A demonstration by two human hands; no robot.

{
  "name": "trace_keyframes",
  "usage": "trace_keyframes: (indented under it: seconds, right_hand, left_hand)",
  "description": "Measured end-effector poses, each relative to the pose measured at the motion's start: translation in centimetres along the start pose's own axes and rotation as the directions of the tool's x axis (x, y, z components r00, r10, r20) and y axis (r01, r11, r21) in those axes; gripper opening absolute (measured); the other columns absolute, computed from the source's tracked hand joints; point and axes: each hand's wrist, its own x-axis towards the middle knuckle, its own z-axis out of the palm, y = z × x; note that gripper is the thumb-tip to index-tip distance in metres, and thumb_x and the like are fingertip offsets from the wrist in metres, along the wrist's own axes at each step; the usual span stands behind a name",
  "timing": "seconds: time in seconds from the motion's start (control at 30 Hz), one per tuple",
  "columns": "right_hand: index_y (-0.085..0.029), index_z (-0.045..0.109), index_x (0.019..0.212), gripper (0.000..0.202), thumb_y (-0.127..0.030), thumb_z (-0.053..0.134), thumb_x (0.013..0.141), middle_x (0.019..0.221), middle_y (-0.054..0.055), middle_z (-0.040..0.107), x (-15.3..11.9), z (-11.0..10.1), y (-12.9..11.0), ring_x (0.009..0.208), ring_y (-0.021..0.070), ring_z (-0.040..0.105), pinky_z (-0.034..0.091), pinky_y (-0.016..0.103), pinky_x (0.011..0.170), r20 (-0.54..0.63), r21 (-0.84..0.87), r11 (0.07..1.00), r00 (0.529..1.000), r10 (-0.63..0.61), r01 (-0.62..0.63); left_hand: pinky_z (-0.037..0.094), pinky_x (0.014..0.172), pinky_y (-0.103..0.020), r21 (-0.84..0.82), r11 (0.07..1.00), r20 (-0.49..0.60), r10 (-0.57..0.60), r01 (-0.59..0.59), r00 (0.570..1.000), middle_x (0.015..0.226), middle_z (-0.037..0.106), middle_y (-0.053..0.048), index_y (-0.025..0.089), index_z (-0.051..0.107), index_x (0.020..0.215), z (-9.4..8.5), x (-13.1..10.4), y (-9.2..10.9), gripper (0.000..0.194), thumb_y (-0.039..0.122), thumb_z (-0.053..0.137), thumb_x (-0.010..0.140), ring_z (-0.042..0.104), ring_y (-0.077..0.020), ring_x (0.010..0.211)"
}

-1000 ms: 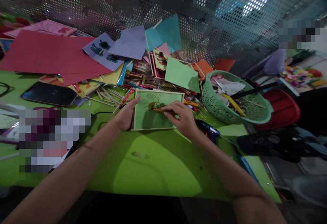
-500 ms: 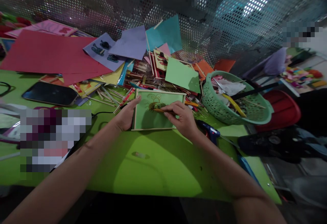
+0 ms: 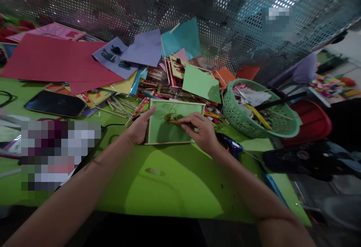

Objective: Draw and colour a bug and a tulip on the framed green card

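A green card framed with pale sticks lies on the green table, with a line drawing of a big-eyed creature on it. A dark, speckled patch covers part of the drawing. My left hand is closed around the card's left edge, thumb on top of the frame. Pinched in my right hand is a thin orange-brown stick, its tip at the speckled patch. Whether it is a pencil I cannot tell. A blue glue gun lies just right of my right wrist.
Coloured paper sheets and several loose sticks are heaped behind the card. A green plastic basket with odds and ends stands at the right, by a red stool. A phone lies at the left. A small clear piece lies in front.
The stick's tip has shifted very slightly at the speckled patch. Both hands otherwise keep their places, and the card stays where it was.
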Motion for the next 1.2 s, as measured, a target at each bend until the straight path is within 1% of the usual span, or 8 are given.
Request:
trace_keyframes:
  seconds: [0.1,0.23,0.4,0.53,0.7,0.83,1.0,1.2]
  right_hand:
    - [-0.025,0.071,0.107,0.017,-0.02,0.061,0.094,0.096,0.005,0.071,0.02,0.15,-0.02,0.088,0.018,0.065,0.052,0.031,0.076,0.003,0.011,1.0,1.0,-0.005,0.005]
    - [-0.024,0.071,0.106,0.016,-0.02,0.061,0.094,0.094,0.005,0.07,0.04,0.21,-0.08,0.086,0.0175,0.065,0.052,0.03,0.074,0.027,0.007,1.0,1.0,-0.002,0.002]
    - [-0.024,0.071,0.106,0.017,-0.019,0.061,0.094,0.094,0.005,0.07,0.14,0.08,-0.13,0.086,0.0173,0.064,0.052,0.03,0.073,0.012,0.015,1.0,1.0,0.002,-0.002]
    - [-0.024,0.071,0.106,0.016,-0.018,0.062,0.093,0.093,0.005,0.07,0.18,0.02,-0.21,0.085,0.0168,0.064,0.052,0.03,0.074,0.037,0.005,1.0,0.999,-0.002,0.002]
    - [-0.024,0.071,0.107,0.017,-0.019,0.061,0.094,0.095,0.005,0.07,0.17,0.05,-0.18,0.087,0.0171,0.064,0.052,0.03,0.075,0.026,0.015,1.0,1.0,-0.004,0.003]
    - [-0.024,0.071,0.106,0.016,-0.019,0.062,0.093,0.094,0.005,0.069,0.19,0.05,-0.11,0.085,0.0171,0.064,0.052,0.03,0.073,0.041,0.004,1.0,0.999,-0.002,0.002]
    - [-0.024,0.07,0.107,0.017,-0.019,0.06,0.094,0.096,0.005,0.07,0.35,0.17,-0.19,0.089,0.0175,0.064,0.052,0.031,0.076,0.026,0.021,1.0,0.999,-0.021,0.021]
    - [-0.024,0.071,0.106,0.016,-0.019,0.061,0.094,0.094,0.005,0.07,0.4,0.2,-0.29,0.085,0.017,0.064,0.052,0.03,0.073,0.041,0.018,1.0,0.999,-0.003,0.002]
  left_hand:
    - [0.054,0.101,-0.046,0.001,1.0,0.007,-0.001,0.001,1.0,0.115,0.076,-0.015,0.013,0.057,0.14,0.22,-0.09,0.07,0.059,0.05,0.053,0.093,0.073,-0.032,0.105]
    - [0.054,0.1,-0.047,0.009,1.0,0.011,0.011,-0.011,1.0,0.113,0.077,-0.016,0.013,0.057,0.14,0.26,-0.06,0.06,0.06,0.049,0.053,0.093,0.074,-0.0324,0.103]
    - [0.056,0.097,-0.047,0.016,1.0,-0.021,0.009,-0.009,1.0,0.116,0.076,-0.015,0.014,0.058,0.139,-0.02,0.08,-0.03,0.061,0.051,0.057,0.091,0.073,-0.0333,0.105]
    - [0.057,0.097,-0.047,0.016,1.0,-0.016,0.017,-0.017,1.0,0.115,0.076,-0.015,0.014,0.058,0.139,-0.08,0.15,-0.07,0.06,0.05,0.056,0.091,0.073,-0.0326,0.104]
    - [0.056,0.096,-0.047,-0.006,1.0,-0.023,0.003,-0.004,1.0,0.115,0.076,-0.015,0.014,0.061,0.136,0.11,0.03,-0.02,0.058,0.05,0.058,0.09,0.074,-0.0324,0.102]
    - [0.057,0.095,-0.048,-0.001,1.0,-0.042,-0.008,0.008,0.999,0.114,0.076,-0.015,0.013,0.062,0.135,0.17,-0.02,0.03,0.056,0.048,0.055,0.092,0.074,-0.033,0.101]
    - [0.057,0.096,-0.046,-0.01,1.0,-0.012,-0.023,0.023,1.0,0.117,0.075,-0.016,0.013,0.062,0.135,-0.2,0.2,-0.09,0.06,0.052,0.055,0.091,0.073,-0.0333,0.105]
    - [0.056,0.098,-0.046,-0.002,1.0,-0.016,-0.024,0.024,1.0,0.116,0.075,-0.015,0.013,0.059,0.138,0.05,0.02,-0.04,0.058,0.049,0.05,0.094,0.073,-0.0324,0.106]
